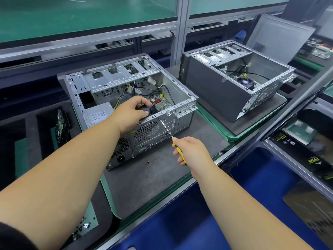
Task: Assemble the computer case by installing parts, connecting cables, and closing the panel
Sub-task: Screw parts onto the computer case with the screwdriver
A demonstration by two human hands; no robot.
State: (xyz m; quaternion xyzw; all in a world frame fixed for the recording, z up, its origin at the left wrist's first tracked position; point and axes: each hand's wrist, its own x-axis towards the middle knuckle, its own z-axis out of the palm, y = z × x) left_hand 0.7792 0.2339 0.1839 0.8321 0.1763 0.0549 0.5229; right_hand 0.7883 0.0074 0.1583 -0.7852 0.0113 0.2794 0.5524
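Yellow screwdriver (177, 148) in right hand (191, 150)

This is looking like a factory assembly line for computers. Two open cases (129, 98) (237, 76) are sitting on grey mats (153, 186) along a bench framed in aluminium rails (178, 33), while foam trays (27, 127) holding circuit boards (60, 124) are lying alongside.

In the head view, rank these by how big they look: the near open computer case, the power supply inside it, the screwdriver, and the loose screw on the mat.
1. Near computer case
2. Power supply and screwdriver: too alike to rank; the left hand and right hand each hide part
3. Loose screw
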